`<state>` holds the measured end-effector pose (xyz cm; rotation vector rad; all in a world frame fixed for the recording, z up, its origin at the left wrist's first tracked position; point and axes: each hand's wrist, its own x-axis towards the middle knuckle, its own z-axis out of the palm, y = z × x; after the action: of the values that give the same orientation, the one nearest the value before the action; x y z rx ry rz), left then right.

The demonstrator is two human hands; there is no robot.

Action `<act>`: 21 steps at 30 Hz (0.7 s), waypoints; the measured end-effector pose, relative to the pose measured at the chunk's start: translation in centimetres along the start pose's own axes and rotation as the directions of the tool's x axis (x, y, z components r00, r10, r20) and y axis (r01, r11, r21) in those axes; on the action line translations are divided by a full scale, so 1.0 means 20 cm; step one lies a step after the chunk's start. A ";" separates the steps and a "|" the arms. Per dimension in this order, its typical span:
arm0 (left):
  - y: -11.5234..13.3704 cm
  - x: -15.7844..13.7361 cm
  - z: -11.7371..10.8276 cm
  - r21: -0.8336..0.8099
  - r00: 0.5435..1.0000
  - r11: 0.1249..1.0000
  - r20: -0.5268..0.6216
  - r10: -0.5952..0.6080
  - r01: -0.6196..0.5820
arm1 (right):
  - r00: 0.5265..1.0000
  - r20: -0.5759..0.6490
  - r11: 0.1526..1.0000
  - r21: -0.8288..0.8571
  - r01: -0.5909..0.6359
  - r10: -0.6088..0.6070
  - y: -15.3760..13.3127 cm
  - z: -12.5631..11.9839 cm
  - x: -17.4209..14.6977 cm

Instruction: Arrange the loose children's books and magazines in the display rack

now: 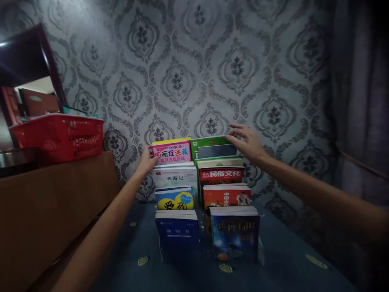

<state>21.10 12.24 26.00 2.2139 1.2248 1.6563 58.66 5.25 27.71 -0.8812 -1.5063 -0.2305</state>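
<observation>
Several books stand upright in two stepped columns on a dark blue cloth. My left hand (147, 161) is at the left edge of the pink book (172, 153) at the back left, its fingers stretched along the side and the thumb near the front cover. Over at the back right, my right hand (246, 142) touches the top right corner of the green book (209, 142) with its fingers spread. In front of these stand a pale book (176, 178), a blue and yellow book (174, 198), a dark red book (221, 175) and an orange-red book (226, 196).
Nearest me are a dark blue book (178, 233) and a blue picture-cover book (235, 233), in clear holders. At left, a red basket (60, 138) sits on a brown box (60, 194) beside a mirror (50, 61). Patterned wallpaper (194, 73) rises close behind the books; a curtain (361, 101) hangs at right.
</observation>
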 end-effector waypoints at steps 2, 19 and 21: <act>-0.05 -0.06 0.04 -0.174 0.991 0.976 0.026 -0.128 0.130 | 0.984 0.094 0.976 -0.145 0.164 -0.151 -0.09 0.10 0.02; -0.06 -0.35 0.06 -0.456 0.995 0.887 -0.022 -0.095 0.074 | 0.834 0.460 0.803 -0.347 0.485 -0.305 -0.46 0.58 -0.09; -0.07 -0.33 0.03 -0.531 0.987 0.834 0.033 -0.156 0.150 | 0.844 0.467 0.804 -0.376 0.460 -0.264 -0.49 0.57 -0.13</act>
<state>20.44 9.01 20.03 1.7202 0.7824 1.6864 43.44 4.58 26.96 -1.0531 -2.0517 -0.7841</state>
